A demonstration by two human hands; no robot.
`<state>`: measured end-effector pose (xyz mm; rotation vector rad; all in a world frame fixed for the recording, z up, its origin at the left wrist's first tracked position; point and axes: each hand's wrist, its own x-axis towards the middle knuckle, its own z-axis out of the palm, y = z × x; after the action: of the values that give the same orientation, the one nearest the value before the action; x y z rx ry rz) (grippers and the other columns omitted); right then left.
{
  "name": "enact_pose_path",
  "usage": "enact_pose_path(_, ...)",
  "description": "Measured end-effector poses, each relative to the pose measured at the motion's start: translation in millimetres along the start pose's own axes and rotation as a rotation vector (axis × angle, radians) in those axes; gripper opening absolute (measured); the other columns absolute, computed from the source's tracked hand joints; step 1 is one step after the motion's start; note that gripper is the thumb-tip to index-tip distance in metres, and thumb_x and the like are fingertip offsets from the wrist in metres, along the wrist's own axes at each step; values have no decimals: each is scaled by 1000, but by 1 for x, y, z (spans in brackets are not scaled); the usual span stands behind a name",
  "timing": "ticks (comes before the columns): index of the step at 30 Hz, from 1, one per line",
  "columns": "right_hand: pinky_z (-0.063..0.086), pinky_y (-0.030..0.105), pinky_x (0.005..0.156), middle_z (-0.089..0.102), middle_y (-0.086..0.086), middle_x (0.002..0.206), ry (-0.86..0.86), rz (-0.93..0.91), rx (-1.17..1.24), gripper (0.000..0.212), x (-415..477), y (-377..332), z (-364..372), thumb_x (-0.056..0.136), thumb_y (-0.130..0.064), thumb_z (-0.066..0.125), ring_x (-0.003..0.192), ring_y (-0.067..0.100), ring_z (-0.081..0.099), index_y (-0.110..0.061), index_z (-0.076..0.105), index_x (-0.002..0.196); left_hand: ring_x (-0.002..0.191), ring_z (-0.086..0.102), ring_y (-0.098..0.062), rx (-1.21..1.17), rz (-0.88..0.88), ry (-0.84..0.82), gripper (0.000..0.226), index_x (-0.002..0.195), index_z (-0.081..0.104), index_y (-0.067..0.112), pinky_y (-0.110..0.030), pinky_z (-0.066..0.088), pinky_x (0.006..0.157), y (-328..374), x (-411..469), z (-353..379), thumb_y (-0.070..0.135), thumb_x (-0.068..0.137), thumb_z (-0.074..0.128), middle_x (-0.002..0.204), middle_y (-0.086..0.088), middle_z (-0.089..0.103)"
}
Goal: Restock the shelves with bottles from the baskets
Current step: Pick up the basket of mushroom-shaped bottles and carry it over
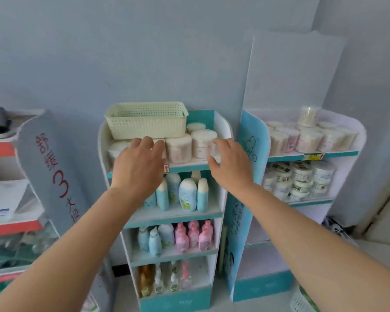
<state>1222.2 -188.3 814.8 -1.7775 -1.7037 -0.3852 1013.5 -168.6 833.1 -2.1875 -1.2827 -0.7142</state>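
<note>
Cream perforated plastic basket: top shelf's back-left corner, teal-and-white shelf unit; no bottles seen inside. Blue, white, pink bottles: lower shelves full. Left hand, right hand: fingers spread, empty, at top shelf's front edge. Restocking seemingly near done

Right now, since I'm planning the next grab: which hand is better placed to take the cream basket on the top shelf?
Probably left. The left hand sits just below the cream basket, fingers pointing toward it; the right hand is past its right end, in front of the round tubs.
</note>
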Motion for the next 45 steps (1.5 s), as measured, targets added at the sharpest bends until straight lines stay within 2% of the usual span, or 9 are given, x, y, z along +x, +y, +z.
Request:
enact_pose_path(5,45,39,89,56,9,119,-38,-167,78,41,2,-50,3,90,-28,54,110,29,51,-13,49,128,87,55,-29,101,-216,-45,22,102,59,11,-35,42,57,-34,-44,-32,27,89,58,92,-7,59)
enact_pose_path(12,45,38,87,57,8,115,-114,-377,178,39,-6,-128,27,90,-28,54,106,27,52,-12,50,125,87,56,-28,210,-444,-120,19,102,59,11,-39,53,66,-83,-113,-74,23,87,59,94,-7,61)
enact_pose_path(16,45,39,89,57,9,118,-162,-512,252,43,-15,-190,46,90,-29,56,109,29,52,-12,50,129,92,57,-29,317,-570,-177,26,108,60,11,-40,52,67,-119,-157,-98,26,87,61,97,-8,62)
enact_pose_path(20,45,33,88,57,6,120,-206,-656,330,42,-30,-259,69,92,-31,54,108,24,52,-14,48,130,95,57,-26,397,-705,-227,28,114,56,14,-38,53,71,-157,-204,-121,30,92,52,104,-6,61)
enact_pose_path(23,46,28,85,56,6,122,-254,-758,374,42,-43,-314,87,92,-32,54,110,21,52,-13,47,129,94,58,-27,456,-786,-254,31,118,57,12,-37,51,71,-188,-242,-138,29,92,54,103,-7,62)
enact_pose_path(25,48,29,84,56,6,121,-271,-806,402,40,-53,-351,99,92,-33,54,109,21,53,-14,48,127,92,59,-29,476,-854,-253,29,113,61,10,-39,51,67,-210,-267,-149,28,89,59,99,-9,63)
enact_pose_path(28,49,28,84,58,4,117,-294,-864,433,38,-69,-407,115,93,-36,53,105,19,54,-16,48,125,84,60,-32,506,-921,-262,23,99,65,8,-38,51,62,-248,-305,-163,23,83,67,88,-10,63)
enact_pose_path(31,50,32,88,59,4,114,-313,-901,472,40,-86,-466,133,92,-33,54,103,20,54,-16,48,128,83,60,-33,511,-988,-283,22,96,65,7,-39,52,63,-290,-345,-175,22,80,70,86,-11,63)
enact_pose_path(45,44,32,90,56,6,122,-456,-1025,437,47,-122,-690,235,92,-30,54,111,23,51,-14,43,135,87,59,-32,511,-1168,-334,28,106,64,8,-40,52,63,-468,-474,-183,24,82,67,91,-10,62)
